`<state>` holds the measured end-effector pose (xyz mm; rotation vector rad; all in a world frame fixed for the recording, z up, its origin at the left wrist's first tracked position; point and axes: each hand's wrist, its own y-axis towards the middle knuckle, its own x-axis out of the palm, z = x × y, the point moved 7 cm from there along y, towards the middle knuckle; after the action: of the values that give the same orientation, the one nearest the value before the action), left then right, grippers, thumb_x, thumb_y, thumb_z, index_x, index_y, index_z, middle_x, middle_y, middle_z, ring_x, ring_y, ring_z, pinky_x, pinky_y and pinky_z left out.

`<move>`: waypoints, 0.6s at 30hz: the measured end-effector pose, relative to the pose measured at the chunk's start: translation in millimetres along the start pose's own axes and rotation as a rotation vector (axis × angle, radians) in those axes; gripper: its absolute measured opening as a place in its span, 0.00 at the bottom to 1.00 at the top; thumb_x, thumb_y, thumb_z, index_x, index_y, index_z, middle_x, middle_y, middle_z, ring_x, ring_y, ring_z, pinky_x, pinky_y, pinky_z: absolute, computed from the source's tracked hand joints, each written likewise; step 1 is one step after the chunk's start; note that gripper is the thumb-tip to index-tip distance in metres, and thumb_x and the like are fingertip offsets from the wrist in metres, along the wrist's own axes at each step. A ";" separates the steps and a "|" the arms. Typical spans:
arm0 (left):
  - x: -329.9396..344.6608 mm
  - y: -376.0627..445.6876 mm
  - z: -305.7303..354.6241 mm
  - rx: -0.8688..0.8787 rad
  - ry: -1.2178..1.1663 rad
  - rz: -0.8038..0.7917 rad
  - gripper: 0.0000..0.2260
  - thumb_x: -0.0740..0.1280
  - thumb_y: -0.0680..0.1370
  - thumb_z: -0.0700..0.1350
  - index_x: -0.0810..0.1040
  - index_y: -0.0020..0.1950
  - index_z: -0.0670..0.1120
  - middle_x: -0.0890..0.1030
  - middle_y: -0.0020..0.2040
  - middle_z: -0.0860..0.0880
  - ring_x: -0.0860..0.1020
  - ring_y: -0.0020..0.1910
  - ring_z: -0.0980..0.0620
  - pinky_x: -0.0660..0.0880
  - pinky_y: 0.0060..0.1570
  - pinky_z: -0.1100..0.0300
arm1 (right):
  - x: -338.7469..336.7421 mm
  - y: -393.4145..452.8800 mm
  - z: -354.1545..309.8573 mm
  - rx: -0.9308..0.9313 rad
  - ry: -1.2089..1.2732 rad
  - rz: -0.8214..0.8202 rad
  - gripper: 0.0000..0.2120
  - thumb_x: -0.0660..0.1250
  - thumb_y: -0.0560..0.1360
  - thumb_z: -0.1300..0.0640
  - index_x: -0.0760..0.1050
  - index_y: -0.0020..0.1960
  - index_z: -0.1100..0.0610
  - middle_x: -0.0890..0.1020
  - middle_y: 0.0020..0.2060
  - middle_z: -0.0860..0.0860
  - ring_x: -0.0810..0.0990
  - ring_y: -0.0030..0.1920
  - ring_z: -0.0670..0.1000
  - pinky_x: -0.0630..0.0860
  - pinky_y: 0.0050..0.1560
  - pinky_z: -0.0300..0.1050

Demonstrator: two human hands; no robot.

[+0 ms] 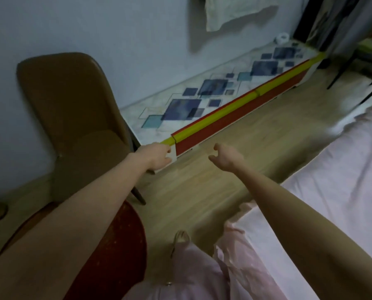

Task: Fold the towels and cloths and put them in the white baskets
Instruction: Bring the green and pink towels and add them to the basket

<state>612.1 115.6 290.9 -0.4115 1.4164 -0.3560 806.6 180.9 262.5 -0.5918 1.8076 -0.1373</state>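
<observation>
Head view shows me both hands held out over the floor (202, 180), holding nothing: left hand (157, 158) by the low cabinet's (235, 124) corner, fingers hidden; right hand (225, 158) loosely spread. No white baskets in sight. What may be a pale cloth (230, 13) hangs on the wall, top cut off; soft and light, I'd take it by its corners.

We see dim room, pale blue-grey wall (94, 29). Brown chair (72, 109) against it. Low cabinet (235, 109) along wall, blue-square patterned top, yellow edge strip, red front. Light wood floor (191, 180). Pink-sheeted bed (332, 180) at right.
</observation>
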 end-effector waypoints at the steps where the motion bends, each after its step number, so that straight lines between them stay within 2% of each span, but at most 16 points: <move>1: -14.4 25.7 1.1 0.009 0.013 -0.004 0.20 0.58 0.82 0.53 0.68 0.71 0.47 0.74 0.67 0.44 0.73 0.62 0.45 0.72 0.57 0.53 | -13.4 23.9 4.4 0.012 0.007 0.007 0.23 0.61 0.79 0.48 0.67 0.70 0.59 0.74 0.66 0.59 0.74 0.64 0.60 0.74 0.61 0.54; 4: -65.3 107.0 8.4 0.059 0.055 0.008 0.19 0.58 0.82 0.53 0.69 0.71 0.46 0.74 0.67 0.44 0.73 0.63 0.44 0.72 0.58 0.53 | -64.6 88.2 19.9 0.063 0.036 0.061 0.21 0.61 0.79 0.48 0.68 0.67 0.59 0.76 0.64 0.59 0.75 0.62 0.60 0.75 0.58 0.55; 9: -125.5 244.3 40.9 0.187 0.121 -0.019 0.20 0.59 0.82 0.53 0.68 0.71 0.46 0.73 0.68 0.44 0.73 0.64 0.44 0.73 0.60 0.49 | -127.2 176.8 75.4 0.206 0.060 0.100 0.21 0.61 0.80 0.49 0.67 0.68 0.59 0.76 0.63 0.58 0.76 0.61 0.59 0.75 0.56 0.51; 11: -149.6 304.9 63.2 0.263 0.169 -0.022 0.18 0.58 0.82 0.53 0.70 0.68 0.45 0.75 0.65 0.44 0.74 0.62 0.44 0.73 0.55 0.51 | -151.1 213.4 107.9 0.280 0.095 0.115 0.21 0.61 0.79 0.49 0.67 0.68 0.59 0.76 0.63 0.58 0.76 0.61 0.60 0.76 0.57 0.52; 14: -186.0 396.8 102.7 0.363 0.201 -0.017 0.18 0.58 0.82 0.53 0.72 0.65 0.43 0.76 0.62 0.42 0.76 0.58 0.43 0.74 0.54 0.51 | -190.4 265.6 159.3 0.403 0.124 0.149 0.22 0.60 0.80 0.49 0.65 0.70 0.58 0.76 0.64 0.58 0.76 0.62 0.60 0.75 0.59 0.54; 16: -214.4 447.2 133.8 0.440 0.261 -0.056 0.18 0.58 0.82 0.52 0.72 0.66 0.43 0.76 0.63 0.42 0.75 0.59 0.44 0.73 0.52 0.53 | -219.6 292.3 186.1 0.477 0.158 0.153 0.22 0.60 0.80 0.49 0.65 0.70 0.58 0.76 0.64 0.58 0.76 0.62 0.59 0.76 0.58 0.55; 18: -246.3 496.5 172.1 0.504 0.303 -0.062 0.19 0.57 0.82 0.53 0.70 0.69 0.44 0.74 0.66 0.43 0.74 0.61 0.44 0.74 0.56 0.52 | -252.4 316.4 216.8 0.537 0.202 0.205 0.22 0.61 0.80 0.50 0.65 0.70 0.58 0.76 0.64 0.57 0.77 0.59 0.58 0.78 0.55 0.54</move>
<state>750.0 679.4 286.4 0.0139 1.5447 -0.8299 955.8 614.3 289.5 -0.0100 1.9065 -0.5379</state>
